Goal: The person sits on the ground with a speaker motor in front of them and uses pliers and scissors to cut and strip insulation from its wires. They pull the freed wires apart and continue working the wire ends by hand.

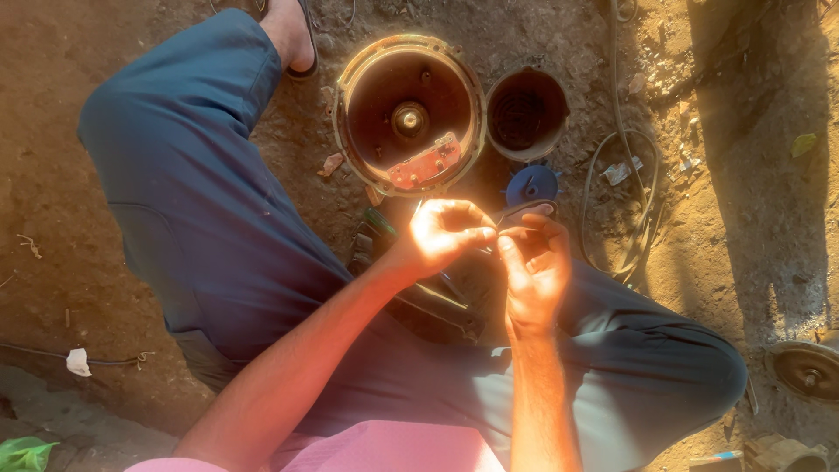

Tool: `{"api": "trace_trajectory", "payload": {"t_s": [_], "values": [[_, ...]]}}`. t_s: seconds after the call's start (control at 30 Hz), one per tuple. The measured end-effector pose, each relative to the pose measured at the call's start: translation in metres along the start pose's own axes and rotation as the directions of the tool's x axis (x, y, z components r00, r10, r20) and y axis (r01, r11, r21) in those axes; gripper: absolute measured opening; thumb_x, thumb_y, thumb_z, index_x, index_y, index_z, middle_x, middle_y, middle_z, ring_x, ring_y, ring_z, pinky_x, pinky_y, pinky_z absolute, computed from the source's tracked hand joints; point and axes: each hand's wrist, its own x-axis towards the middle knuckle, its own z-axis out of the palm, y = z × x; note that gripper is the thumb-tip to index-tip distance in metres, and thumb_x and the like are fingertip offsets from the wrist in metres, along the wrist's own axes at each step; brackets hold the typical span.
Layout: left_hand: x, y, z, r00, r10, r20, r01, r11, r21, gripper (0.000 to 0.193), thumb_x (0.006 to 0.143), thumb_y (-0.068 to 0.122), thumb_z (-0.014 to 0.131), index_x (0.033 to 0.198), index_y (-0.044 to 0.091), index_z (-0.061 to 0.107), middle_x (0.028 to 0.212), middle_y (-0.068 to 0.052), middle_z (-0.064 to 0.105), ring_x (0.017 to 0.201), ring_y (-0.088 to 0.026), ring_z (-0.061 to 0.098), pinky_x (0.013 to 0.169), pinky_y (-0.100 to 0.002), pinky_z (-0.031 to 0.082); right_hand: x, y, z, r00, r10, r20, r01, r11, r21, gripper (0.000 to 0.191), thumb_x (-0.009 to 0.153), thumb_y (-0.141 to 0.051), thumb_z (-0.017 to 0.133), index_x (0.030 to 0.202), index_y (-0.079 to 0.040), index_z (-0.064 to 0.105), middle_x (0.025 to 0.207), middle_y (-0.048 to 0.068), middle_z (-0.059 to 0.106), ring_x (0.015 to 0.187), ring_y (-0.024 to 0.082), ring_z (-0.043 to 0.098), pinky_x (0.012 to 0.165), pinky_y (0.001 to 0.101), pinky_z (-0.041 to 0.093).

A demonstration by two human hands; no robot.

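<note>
head view: at the frame's centre a thin dark wire is being pinched between the left hand and right hand, both clenched on it; it is best being kept taut. above, a rusty round metal housing and dark cylindrical pot are lying on gritty soil.
</note>
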Motion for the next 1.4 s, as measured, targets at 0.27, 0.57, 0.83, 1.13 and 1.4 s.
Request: {"api": "trace_trajectory", "payload": {"t_s": [0.27,0.57,0.83,1.13,1.4], "values": [[0.002,-0.012,-0.004,0.999,-0.04,-0.017,0.04,0.999,0.026,0.012,0.09,0.01,0.073,0.096,0.0,0.076,0.089,-0.007,0.078,0.083,-0.012,0.071,0.079,-0.029,0.059,0.001,-0.012,0.0,0.996,0.082,0.046,-0.076,0.989,-0.127,0.022,0.094,0.004,0.071,0.116,0.0,0.067,0.105,0.006,0.072,0.097,0.013,0.07,0.089,0.0259,0.057],[0.003,-0.016,-0.003,1.0,-0.025,0.018,0.023,0.989,0.144,0.012,0.087,0.009,0.075,0.096,0.0,0.075,0.089,-0.006,0.078,0.084,-0.012,0.071,0.079,-0.029,0.057,0.007,-0.014,-0.013,0.968,0.227,0.105,-0.197,0.951,-0.24,0.012,0.095,-0.004,0.072,0.107,-0.002,0.071,0.099,0.002,0.073,0.085,0.011,0.067,0.076,0.0263,0.057],[0.005,-0.023,-0.003,0.988,-0.152,0.027,0.154,0.98,-0.129,0.01,0.088,0.011,0.075,0.094,0.003,0.073,0.091,-0.004,0.076,0.085,-0.011,0.07,0.08,-0.029,0.057,0.003,-0.017,-0.012,0.955,0.252,0.154,-0.238,0.966,-0.103,0.009,0.094,-0.005,0.071,0.103,-0.004,0.071,0.098,0.001,0.072,0.089,0.01,0.068,0.08,0.0269,0.059],[0.006,-0.021,-0.003,0.973,-0.233,0.005,0.232,0.97,0.075,0.014,0.083,0.013,0.077,0.091,0.002,0.075,0.084,-0.004,0.075,0.074,-0.009,0.065,0.066,-0.028,0.052,0.001,-0.041,0.003,0.946,-0.21,0.247,0.318,0.746,-0.585,0.014,0.088,-0.001,0.077,0.099,-0.005,0.071,0.112,0.011,0.066,0.098,0.019,0.066,0.085,0.032,0.055],[0.0,0.01,-0.002,0.963,-0.267,0.023,0.243,0.906,0.348,0.017,0.079,0.016,0.075,0.088,0.002,0.077,0.077,-0.003,0.076,0.068,-0.009,0.068,0.063,-0.027,0.057,0.012,-0.047,-0.015,0.872,-0.05,0.488,0.334,0.789,-0.516,0.022,0.083,0.005,0.07,0.102,-0.005,0.072,0.106,0.008,0.072,0.101,0.02,0.069,0.09,0.0327,0.055]]}}
